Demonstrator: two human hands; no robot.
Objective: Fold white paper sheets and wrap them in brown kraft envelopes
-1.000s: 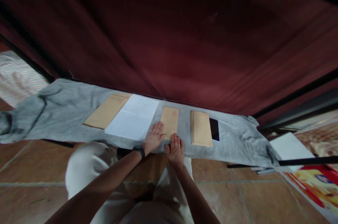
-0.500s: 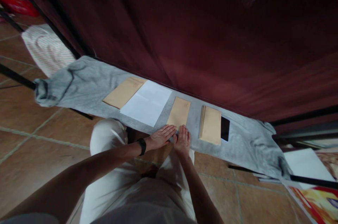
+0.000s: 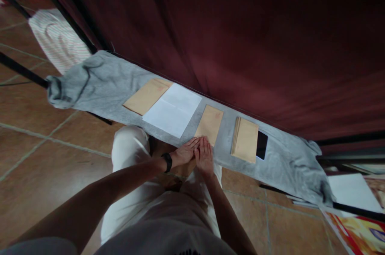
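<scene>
A single brown envelope [image 3: 210, 123] lies on a grey cloth [image 3: 105, 82] spread along the floor. My left hand [image 3: 185, 152], with a black band on the wrist, lies flat at the envelope's near edge, fingers stretched out. My right hand [image 3: 204, 155] rests flat beside it, fingertips touching the same near edge. Both hands are side by side and hold nothing. A white sheet [image 3: 173, 109] lies left of the envelope, partly over another brown envelope [image 3: 146, 96]. A stack of brown envelopes [image 3: 245, 139] sits to the right, with a black phone [image 3: 262, 145] next to it.
A dark red curtain [image 3: 225, 38] hangs right behind the cloth. A striped cloth [image 3: 58, 38] lies at the far left near a black bar [image 3: 21, 70]. White paper [image 3: 351, 193] and a colourful printed sheet [image 3: 361, 231] lie at the right on the tiled floor [image 3: 39, 142].
My hands have slid back from on top of the single envelope to its near edge and come together. The view has swung to the left and tilted.
</scene>
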